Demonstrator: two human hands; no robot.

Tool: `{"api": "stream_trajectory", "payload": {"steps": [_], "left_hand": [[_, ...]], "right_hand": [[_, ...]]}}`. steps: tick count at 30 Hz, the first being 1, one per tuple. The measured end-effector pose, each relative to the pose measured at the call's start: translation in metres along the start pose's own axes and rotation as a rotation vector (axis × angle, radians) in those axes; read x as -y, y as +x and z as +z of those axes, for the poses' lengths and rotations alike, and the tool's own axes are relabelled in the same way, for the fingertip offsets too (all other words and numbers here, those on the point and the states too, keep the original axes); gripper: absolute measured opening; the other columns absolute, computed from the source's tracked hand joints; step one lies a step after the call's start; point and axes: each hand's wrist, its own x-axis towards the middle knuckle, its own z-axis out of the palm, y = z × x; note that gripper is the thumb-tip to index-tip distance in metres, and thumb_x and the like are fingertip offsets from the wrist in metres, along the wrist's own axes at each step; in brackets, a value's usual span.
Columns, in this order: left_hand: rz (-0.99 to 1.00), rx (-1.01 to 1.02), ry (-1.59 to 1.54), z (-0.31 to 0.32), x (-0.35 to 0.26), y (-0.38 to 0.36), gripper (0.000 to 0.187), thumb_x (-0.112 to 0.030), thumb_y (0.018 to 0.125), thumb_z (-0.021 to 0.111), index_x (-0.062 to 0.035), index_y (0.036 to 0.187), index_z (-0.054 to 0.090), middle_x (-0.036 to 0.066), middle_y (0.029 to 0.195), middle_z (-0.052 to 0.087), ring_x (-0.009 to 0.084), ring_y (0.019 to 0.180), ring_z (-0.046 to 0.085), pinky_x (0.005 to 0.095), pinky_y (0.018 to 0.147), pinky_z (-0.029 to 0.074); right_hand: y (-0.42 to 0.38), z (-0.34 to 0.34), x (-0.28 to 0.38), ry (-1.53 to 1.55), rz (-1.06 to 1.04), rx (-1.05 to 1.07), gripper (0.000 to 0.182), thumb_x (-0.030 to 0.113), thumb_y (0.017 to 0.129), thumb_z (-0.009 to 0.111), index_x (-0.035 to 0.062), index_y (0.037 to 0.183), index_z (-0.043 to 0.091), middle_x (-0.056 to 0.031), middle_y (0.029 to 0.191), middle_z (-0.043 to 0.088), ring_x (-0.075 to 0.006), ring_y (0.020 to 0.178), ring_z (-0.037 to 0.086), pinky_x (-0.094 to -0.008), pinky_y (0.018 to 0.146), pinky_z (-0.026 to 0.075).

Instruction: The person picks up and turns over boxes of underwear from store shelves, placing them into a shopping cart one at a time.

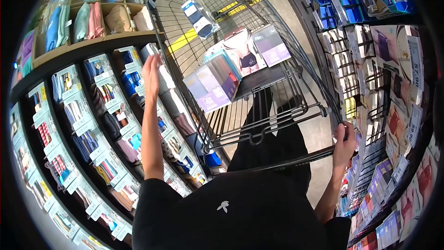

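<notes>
Left hand (151, 70) open, reaching a grey packet (155, 52) on the packed shelf rack (92, 125); right hand (344, 141) clasps black wire cart (259, 106) handle; boxes (213, 83) inside

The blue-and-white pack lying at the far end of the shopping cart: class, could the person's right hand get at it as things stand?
Probably not: the right hand grips the cart handle, and the blue-and-white pack lies at the basket's far end, beyond boxes.
</notes>
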Motion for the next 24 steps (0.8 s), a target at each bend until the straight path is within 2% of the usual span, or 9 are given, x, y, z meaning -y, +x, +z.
{"api": "stream_trajectory", "payload": {"steps": [1,3,5,8,12,15,19,20,24], "left_hand": [[-0.021,-0.011,0.014,-0.015,0.017,-0.027,0.042,-0.036,0.101,0.042,-0.001,0.096,0.064,0.005,0.084,0.061,0.0126,0.077,0.057,0.0271,0.072,0.045],[-0.356,-0.09,-0.15,-0.024,0.03,-0.089,0.047,-0.042,0.1,0.043,-0.0009,0.093,0.066,0.004,0.08,0.063,0.0139,0.073,0.059,0.0271,0.07,0.046],[-0.552,-0.015,-0.331,-0.018,0.03,-0.14,0.049,-0.048,0.095,0.051,-0.0016,0.103,0.063,0.004,0.086,0.063,0.0157,0.073,0.063,0.0282,0.069,0.05],[-0.717,0.08,-0.421,0.004,0.025,-0.179,0.037,-0.037,0.093,0.058,-0.0048,0.112,0.057,0.005,0.097,0.06,0.0145,0.085,0.06,0.0302,0.072,0.05],[-0.453,-0.079,-0.22,0.032,0.038,-0.17,0.033,-0.026,0.092,0.063,0.0009,0.108,0.053,0.008,0.093,0.059,0.0153,0.08,0.056,0.0282,0.068,0.047],[-0.52,-0.164,-0.343,0.041,0.049,-0.142,0.033,-0.022,0.091,0.061,0.0006,0.108,0.043,0.01,0.086,0.059,0.0153,0.077,0.056,0.029,0.065,0.046],[-0.523,-0.219,-0.326,0.032,0.039,-0.11,0.027,-0.017,0.087,0.059,-0.0008,0.1,0.042,0.009,0.075,0.058,0.014,0.066,0.054,0.0298,0.058,0.045],[-0.537,-0.155,-0.291,0.026,0.042,-0.104,0.024,-0.016,0.087,0.06,-0.0048,0.099,0.042,0.007,0.087,0.054,0.015,0.075,0.057,0.0304,0.063,0.047],[-0.549,-0.118,-0.29,0.01,0.049,-0.081,0.023,-0.018,0.087,0.059,-0.0049,0.097,0.044,0.008,0.088,0.056,0.015,0.077,0.057,0.0311,0.065,0.048]], "right_hand": [[0.001,0.0,0.0,0.008,-0.038,0.015,0.03,0.022,0.095,0.058,-0.0057,0.107,0.059,-0.0142,0.084,0.065,-0.0176,0.07,0.063,-0.0302,0.065,0.052],[0.002,0.002,0.008,0.016,-0.06,0.017,0.03,0.023,0.095,0.058,-0.0055,0.107,0.06,-0.0139,0.083,0.065,-0.017,0.07,0.063,-0.0299,0.064,0.053],[0.006,0.007,0.016,0.05,-0.09,-0.002,0.03,0.023,0.096,0.057,-0.0054,0.105,0.06,-0.013,0.08,0.064,-0.016,0.068,0.062,-0.0302,0.063,0.054],[0.016,0.012,0.026,0.042,-0.085,0.032,0.031,0.025,0.096,0.057,-0.0053,0.104,0.06,-0.0123,0.076,0.063,-0.0158,0.066,0.062,-0.0299,0.062,0.053],[0.034,0.027,0.037,0.061,-0.085,0.045,0.034,0.029,0.095,0.058,-0.0034,0.103,0.06,-0.0102,0.072,0.062,-0.0151,0.063,0.062,-0.0289,0.055,0.048],[0.044,0.038,0.06,0.075,-0.063,0.071,0.034,0.031,0.095,0.057,-0.0019,0.102,0.06,-0.0108,0.072,0.063,-0.0163,0.06,0.062,-0.0292,0.056,0.048],[0.054,0.05,0.088,0.077,-0.117,0.077,0.033,0.032,0.096,0.055,-0.0005,0.096,0.061,-0.0098,0.069,0.062,-0.0153,0.057,0.061,-0.0288,0.054,0.047],[0.054,0.054,0.097,0.084,-0.149,0.063,0.033,0.031,0.097,0.054,-0.0005,0.091,0.062,-0.0084,0.068,0.062,-0.0136,0.054,0.06,-0.0272,0.051,0.046],[0.054,0.065,0.122,0.038,-0.095,0.079,0.041,0.038,0.097,0.05,-0.0011,0.088,0.059,-0.0058,0.059,0.052,-0.0159,0.055,0.058,-0.031,0.055,0.047]]}}
